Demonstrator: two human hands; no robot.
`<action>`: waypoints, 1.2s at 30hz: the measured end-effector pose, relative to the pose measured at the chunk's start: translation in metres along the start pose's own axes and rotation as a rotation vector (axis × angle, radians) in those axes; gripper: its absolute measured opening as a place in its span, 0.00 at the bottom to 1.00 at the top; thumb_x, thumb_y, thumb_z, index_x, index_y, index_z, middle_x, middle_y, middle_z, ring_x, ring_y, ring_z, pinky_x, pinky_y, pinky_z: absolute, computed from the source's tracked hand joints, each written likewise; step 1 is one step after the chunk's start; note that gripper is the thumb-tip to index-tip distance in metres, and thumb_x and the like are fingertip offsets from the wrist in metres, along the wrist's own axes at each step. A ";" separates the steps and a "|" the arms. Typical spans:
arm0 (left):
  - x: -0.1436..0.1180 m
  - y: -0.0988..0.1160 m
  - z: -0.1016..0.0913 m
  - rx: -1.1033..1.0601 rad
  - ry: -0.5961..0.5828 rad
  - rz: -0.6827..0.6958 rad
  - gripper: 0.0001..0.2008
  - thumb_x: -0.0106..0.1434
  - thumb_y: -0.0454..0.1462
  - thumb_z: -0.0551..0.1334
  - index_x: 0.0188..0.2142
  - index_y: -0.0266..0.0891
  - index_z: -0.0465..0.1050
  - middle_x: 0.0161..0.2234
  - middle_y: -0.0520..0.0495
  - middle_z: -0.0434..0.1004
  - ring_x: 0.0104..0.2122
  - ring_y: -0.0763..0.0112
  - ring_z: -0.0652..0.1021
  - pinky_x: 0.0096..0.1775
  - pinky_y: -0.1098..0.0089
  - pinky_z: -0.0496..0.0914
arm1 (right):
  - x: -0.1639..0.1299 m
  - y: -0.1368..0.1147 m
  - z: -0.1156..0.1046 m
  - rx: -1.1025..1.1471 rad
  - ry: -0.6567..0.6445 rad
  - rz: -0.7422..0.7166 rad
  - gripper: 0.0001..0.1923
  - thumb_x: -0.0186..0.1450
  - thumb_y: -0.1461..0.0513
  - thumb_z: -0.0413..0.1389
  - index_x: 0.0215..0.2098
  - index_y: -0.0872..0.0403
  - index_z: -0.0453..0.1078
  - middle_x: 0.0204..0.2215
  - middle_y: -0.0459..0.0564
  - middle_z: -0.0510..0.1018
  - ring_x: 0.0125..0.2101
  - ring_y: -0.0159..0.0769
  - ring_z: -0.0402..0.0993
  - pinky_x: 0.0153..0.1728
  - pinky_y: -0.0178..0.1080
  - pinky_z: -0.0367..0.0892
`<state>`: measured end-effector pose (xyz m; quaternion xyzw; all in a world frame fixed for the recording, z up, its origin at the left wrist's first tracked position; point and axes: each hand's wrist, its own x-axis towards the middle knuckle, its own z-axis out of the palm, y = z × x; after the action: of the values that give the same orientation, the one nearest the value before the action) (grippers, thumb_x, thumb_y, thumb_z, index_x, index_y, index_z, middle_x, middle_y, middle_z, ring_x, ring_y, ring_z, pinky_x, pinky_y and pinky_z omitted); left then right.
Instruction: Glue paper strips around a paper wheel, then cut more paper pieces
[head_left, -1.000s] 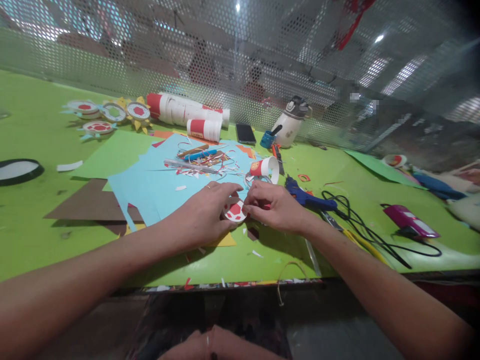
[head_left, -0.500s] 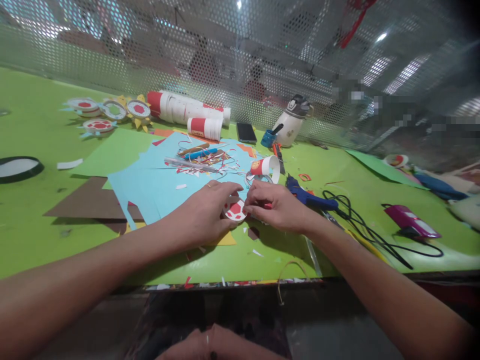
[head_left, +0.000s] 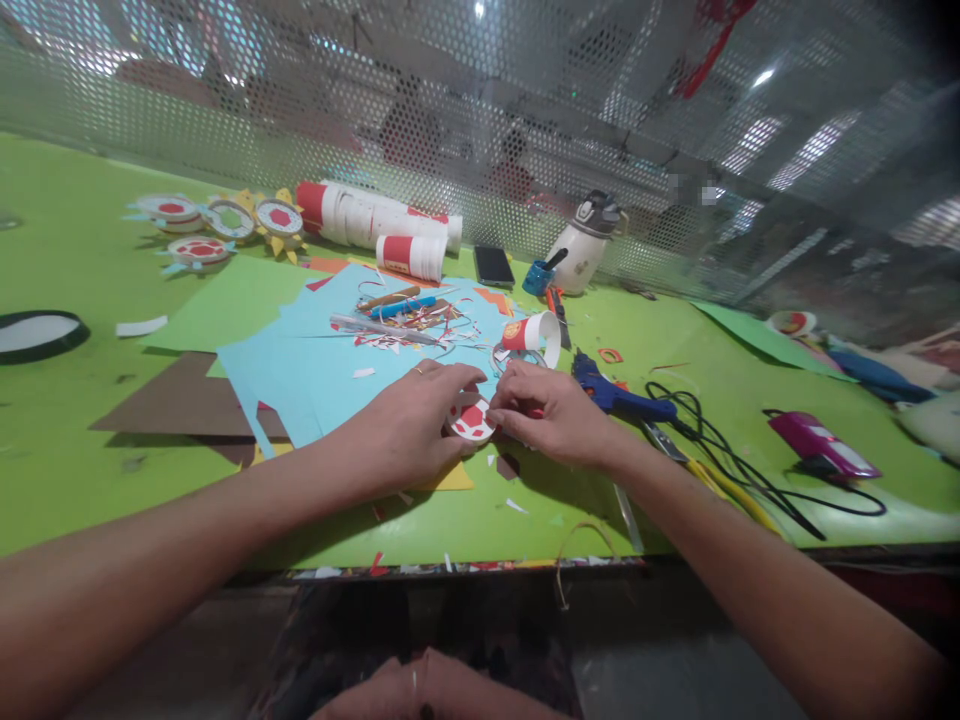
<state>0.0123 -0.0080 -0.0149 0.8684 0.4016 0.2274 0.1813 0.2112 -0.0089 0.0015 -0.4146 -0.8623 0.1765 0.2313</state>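
Observation:
My left hand [head_left: 409,425] and my right hand [head_left: 551,412] meet over the green table [head_left: 67,460] and both pinch a small round white paper piece with red patches [head_left: 469,420]. The left fingers curl around its left side, and the right fingertips hold its right edge. Under the hands lie a light blue paper sheet [head_left: 315,375] and a yellow scrap [head_left: 450,480]. A cut red-and-white paper cup [head_left: 534,335] lies on its side just beyond my right hand.
A blue glue gun [head_left: 611,392] with a black cord [head_left: 720,440] lies right of my hands, scissors [head_left: 697,465] beside it. Stacked paper cups [head_left: 375,225], finished paper flowers [head_left: 217,225], a phone [head_left: 493,266] and a white bottle [head_left: 581,250] stand by the mesh wall. Brown paper [head_left: 176,400] lies left.

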 end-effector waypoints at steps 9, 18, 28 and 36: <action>-0.001 0.000 -0.001 0.005 0.002 0.010 0.23 0.57 0.38 0.61 0.53 0.36 0.65 0.47 0.40 0.74 0.46 0.56 0.72 0.44 0.59 0.68 | -0.002 0.002 0.003 -0.064 0.064 -0.120 0.05 0.60 0.69 0.57 0.27 0.58 0.73 0.28 0.49 0.68 0.29 0.34 0.66 0.29 0.37 0.63; -0.001 0.001 -0.001 -0.001 0.001 0.004 0.22 0.59 0.41 0.59 0.52 0.37 0.65 0.47 0.39 0.74 0.47 0.55 0.72 0.44 0.59 0.68 | -0.003 0.002 0.004 -0.157 0.119 -0.243 0.07 0.62 0.68 0.54 0.28 0.56 0.72 0.29 0.51 0.71 0.31 0.37 0.68 0.32 0.40 0.65; -0.001 -0.002 0.001 -0.004 0.015 0.027 0.21 0.59 0.40 0.61 0.51 0.36 0.66 0.48 0.40 0.74 0.48 0.55 0.72 0.45 0.59 0.68 | -0.005 -0.001 -0.002 -0.169 0.154 -0.248 0.07 0.63 0.69 0.53 0.31 0.56 0.73 0.32 0.52 0.72 0.32 0.37 0.69 0.32 0.40 0.66; -0.001 0.000 -0.002 0.006 -0.010 0.015 0.19 0.59 0.40 0.60 0.49 0.38 0.67 0.46 0.41 0.75 0.47 0.55 0.72 0.45 0.59 0.68 | -0.008 -0.005 -0.006 -0.195 -0.037 -0.257 0.14 0.64 0.72 0.48 0.37 0.57 0.74 0.35 0.55 0.70 0.36 0.40 0.67 0.36 0.43 0.66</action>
<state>0.0109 -0.0086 -0.0131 0.8732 0.3946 0.2232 0.1790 0.2160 -0.0175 0.0067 -0.3179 -0.9254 0.0687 0.1948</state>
